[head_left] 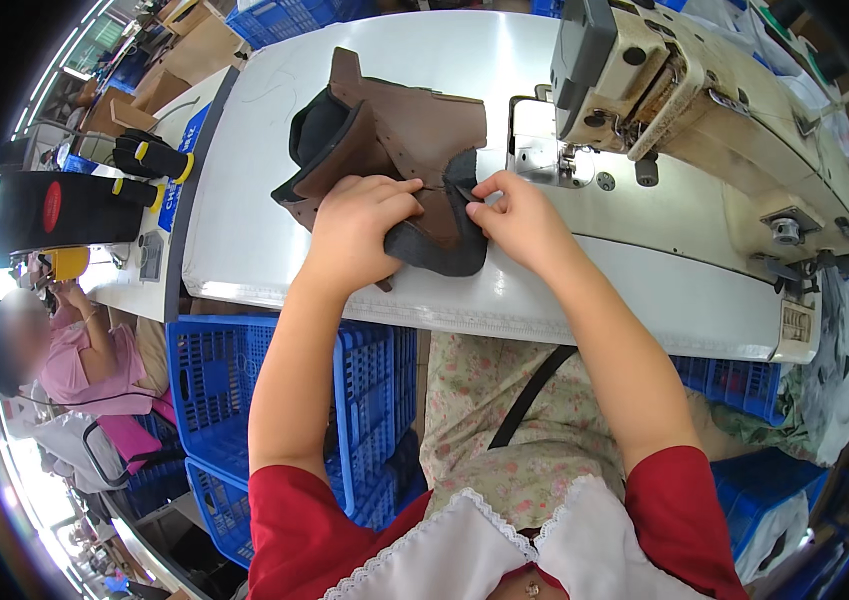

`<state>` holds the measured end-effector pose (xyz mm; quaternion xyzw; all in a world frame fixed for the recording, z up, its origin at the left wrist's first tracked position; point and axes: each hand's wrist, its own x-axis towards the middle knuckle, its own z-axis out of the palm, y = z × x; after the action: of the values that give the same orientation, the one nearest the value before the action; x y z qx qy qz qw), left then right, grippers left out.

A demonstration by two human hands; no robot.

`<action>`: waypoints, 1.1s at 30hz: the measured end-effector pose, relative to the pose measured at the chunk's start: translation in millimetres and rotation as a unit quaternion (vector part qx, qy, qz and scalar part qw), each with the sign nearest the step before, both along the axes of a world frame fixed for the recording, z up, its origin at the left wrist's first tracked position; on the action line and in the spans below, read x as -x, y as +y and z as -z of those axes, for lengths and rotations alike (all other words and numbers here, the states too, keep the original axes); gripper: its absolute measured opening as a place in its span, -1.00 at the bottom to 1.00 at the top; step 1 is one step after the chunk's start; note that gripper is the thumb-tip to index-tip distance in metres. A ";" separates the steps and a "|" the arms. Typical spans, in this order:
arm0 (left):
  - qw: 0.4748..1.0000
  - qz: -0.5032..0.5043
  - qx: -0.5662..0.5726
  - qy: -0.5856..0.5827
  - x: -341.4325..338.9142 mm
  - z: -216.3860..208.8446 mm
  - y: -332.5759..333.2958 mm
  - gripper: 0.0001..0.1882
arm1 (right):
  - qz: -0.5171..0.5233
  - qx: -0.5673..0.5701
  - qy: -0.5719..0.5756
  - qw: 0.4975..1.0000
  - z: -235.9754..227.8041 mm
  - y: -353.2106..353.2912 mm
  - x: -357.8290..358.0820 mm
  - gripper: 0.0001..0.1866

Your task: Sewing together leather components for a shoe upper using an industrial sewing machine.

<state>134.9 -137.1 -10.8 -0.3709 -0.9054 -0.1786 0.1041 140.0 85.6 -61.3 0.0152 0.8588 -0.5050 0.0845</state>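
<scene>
A brown leather piece with a black lining, which looks like a shoe or boot upper (424, 125), lies on the white sewing table (274, 240). My left hand (359, 220) presses on its near left part, with the fingers curled over the leather. At the piece's right side, my right hand (514, 215) pinches the edge of the dark lining (449, 245) between thumb and finger. Both hands are left of the sewing machine (684, 90), and the piece is apart from its needle area (569, 165).
Blue plastic crates (214, 390) stand below the table's front edge on the left, and another blue crate (284, 18) is behind it. At far left, a person in pink (104, 365) sits by another machine (64, 210). Cardboard boxes (149, 95) are at back left.
</scene>
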 end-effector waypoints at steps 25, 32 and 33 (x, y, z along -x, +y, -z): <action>0.947 -0.185 -0.244 -0.097 -12.6 0.9 3.9 -0.75 | 0.015 -0.165 0.167 0.972 -13.6 -10.8 -2.9 -0.70; 0.948 -0.182 -0.244 -0.094 -12.8 1.6 1.6 -0.71 | 0.039 -0.069 0.200 0.977 -7.7 -16.5 -1.7 -0.66; 0.948 -0.181 -0.245 -0.094 -12.9 1.4 2.4 -0.71 | 0.044 -0.062 0.204 0.976 -7.3 -16.9 -1.7 -0.68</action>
<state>147.7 -134.7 -12.2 -0.1452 -0.8912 -0.4073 0.1372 141.7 68.8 -54.0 -0.0456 0.8862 -0.4462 -0.1162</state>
